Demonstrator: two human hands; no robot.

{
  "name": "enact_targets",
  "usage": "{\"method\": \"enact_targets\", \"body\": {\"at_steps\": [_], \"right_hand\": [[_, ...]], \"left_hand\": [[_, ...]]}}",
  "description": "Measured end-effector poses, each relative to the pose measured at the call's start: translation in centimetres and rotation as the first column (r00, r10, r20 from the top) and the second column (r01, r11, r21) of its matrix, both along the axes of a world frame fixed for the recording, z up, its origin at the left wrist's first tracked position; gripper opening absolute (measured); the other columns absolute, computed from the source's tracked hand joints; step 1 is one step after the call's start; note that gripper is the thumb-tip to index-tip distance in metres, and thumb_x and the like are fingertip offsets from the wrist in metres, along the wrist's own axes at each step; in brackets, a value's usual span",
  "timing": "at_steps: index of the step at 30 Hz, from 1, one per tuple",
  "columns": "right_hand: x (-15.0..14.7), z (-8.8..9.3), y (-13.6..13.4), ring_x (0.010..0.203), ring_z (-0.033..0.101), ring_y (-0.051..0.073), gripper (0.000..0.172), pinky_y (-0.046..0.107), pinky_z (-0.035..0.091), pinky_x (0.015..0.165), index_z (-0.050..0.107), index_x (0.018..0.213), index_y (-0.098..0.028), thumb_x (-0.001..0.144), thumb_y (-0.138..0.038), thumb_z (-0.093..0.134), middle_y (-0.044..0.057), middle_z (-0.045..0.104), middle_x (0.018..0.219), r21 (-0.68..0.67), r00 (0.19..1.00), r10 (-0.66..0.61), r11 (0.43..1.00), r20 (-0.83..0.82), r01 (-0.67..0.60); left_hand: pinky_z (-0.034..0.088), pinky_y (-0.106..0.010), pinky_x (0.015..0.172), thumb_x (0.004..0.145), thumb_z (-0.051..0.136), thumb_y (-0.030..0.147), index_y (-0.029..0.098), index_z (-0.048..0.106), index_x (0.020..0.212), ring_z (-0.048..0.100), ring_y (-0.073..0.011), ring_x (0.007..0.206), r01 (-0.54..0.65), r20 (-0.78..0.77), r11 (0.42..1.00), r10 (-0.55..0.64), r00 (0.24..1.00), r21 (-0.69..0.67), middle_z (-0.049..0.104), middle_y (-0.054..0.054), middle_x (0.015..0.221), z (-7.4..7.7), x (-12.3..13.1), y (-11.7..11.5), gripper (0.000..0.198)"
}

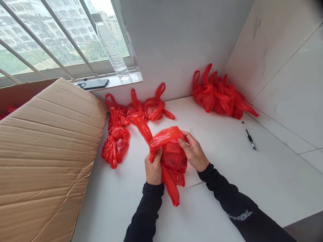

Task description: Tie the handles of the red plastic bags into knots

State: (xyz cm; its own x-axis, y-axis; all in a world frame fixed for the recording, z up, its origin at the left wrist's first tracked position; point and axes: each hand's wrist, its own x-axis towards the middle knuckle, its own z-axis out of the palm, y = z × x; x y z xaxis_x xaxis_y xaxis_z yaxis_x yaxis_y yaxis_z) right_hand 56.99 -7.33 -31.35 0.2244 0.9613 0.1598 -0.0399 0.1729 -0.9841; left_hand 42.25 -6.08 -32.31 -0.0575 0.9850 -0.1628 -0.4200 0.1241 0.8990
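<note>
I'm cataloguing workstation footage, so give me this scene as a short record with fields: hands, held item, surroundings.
Left hand: left hand grips the near-left side of a red translucent plastic bag
Right hand: right hand holds the same bag's upper right edge
Marks on bag: dark writing, too small to read
Surface: white flat tabletop
Left side: brown corrugated cardboard box, beside knotted red plastic bags
Far right: heaped red plastic bags; slim black-and-clear pen
Windowsill: clear ribbed plastic bottle, upright
</note>
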Motion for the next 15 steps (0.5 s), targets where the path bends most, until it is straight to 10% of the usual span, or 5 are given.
{"method": "enact_targets", "body": {"at_steps": [4, 8, 11, 15], "right_hand": [[0.3, 0.1, -0.1, 0.061, 0.047, 0.012, 0.024, 0.026, 0.041, 0.061, 0.056, 0.099, -0.024, 0.09, -0.045, 0.062, -0.005, 0.049, 0.068, 0.0, 0.973, -0.226, 0.974, 0.036, 0.226], [0.1, 0.5, -0.3, 0.069, 0.058, 0.016, 0.026, 0.028, 0.046, 0.063, 0.063, 0.1, -0.023, 0.092, -0.047, 0.06, 0.0, 0.063, 0.077, -0.038, 0.996, 0.029, 0.999, 0.087, -0.026], [-0.3, 1.1, -0.6, 0.094, 0.063, 0.02, 0.034, 0.033, 0.05, 0.084, 0.064, 0.115, -0.024, 0.091, -0.047, 0.062, 0.005, 0.068, 0.106, 0.02, 0.971, 0.223, 0.974, 0.084, -0.226], [-0.1, 1.2, -0.4, 0.097, 0.063, 0.021, 0.036, 0.034, 0.049, 0.089, 0.064, 0.121, -0.024, 0.095, -0.047, 0.055, 0.005, 0.069, 0.112, 0.061, 0.946, 0.3, 0.954, -0.122, -0.294]], "left_hand": [[0.05, -0.025, 0.068, 0.07, 0.082, 0.044, 0.017, 0.072, 0.083, 0.06, -0.0144, 0.073, -0.167, 0.037, 0.986, 0.167, 0.985, -0.008, 0.068, 0.001, 0.078, -0.4, -0.4, 0.3, 0.031], [0.049, -0.026, 0.068, 0.078, 0.076, 0.042, 0.019, 0.07, 0.085, 0.059, -0.0147, 0.074, -0.163, -0.084, 0.978, 0.175, 0.981, 0.129, 0.066, 0.001, 0.079, 0.0, -0.8, -0.3, 0.025], [0.051, -0.031, 0.072, 0.085, 0.069, 0.036, 0.021, 0.068, 0.097, 0.061, -0.0179, 0.078, 0.092, -0.406, 0.936, 0.058, 0.912, 0.339, 0.066, -0.002, 0.087, 1.0, -0.4, -1.8, 0.02], [0.046, -0.049, 0.101, 0.084, 0.068, 0.036, 0.023, 0.041, 0.145, 0.052, -0.0337, 0.125, 0.489, -0.75, 0.732, 0.045, 0.66, 0.474, 0.053, -0.014, 0.139, 1.7, 0.9, -3.4, 0.068]]}}
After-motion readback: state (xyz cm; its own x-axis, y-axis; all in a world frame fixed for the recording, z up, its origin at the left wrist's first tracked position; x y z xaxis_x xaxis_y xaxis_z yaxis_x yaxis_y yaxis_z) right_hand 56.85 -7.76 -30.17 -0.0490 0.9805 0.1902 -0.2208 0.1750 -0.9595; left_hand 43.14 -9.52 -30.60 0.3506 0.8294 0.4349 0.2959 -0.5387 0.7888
